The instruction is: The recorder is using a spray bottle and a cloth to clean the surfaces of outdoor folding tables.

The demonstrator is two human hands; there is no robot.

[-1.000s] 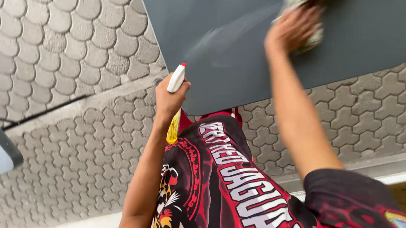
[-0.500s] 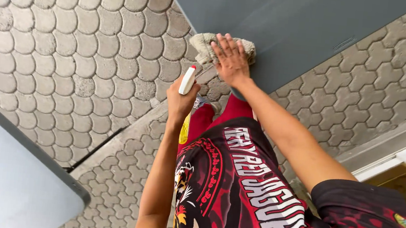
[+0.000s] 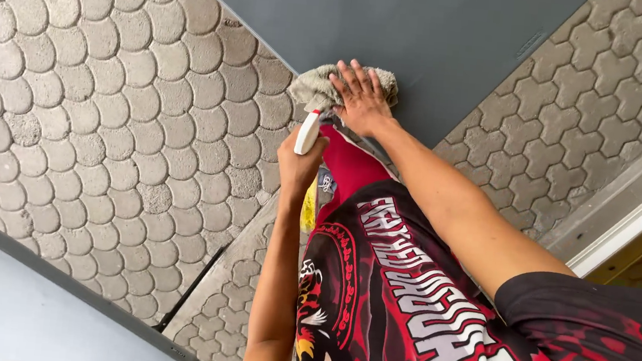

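right grip [image 3: 360, 98] lay flat with fingers spread, palm pressed down on a crumpled grey cloth [image 3: 316, 86] and holding it against the near corner of a dark grey worktop [image 3: 430, 26]; the hand was open on the cloth rather than closed around it. left grip [image 3: 299, 163] was closed around a spray bottle [image 3: 307, 132], whose white and red nozzle stuck up out of the fist just beside the cloth and close under the worktop's corner; the bottle's yellow body showed a little below the hand. both forearms reached forward from a person in a red and black patterned shirt [image 3: 402, 314] and red trousers. beneath lay a pavement [image 3: 108, 105] of grey interlocking stones, scale-shaped on the left and notched on the right. a second pale grey surface [image 3: 10, 308] with a dark rim filled the lower left corner, well apart from the hands.
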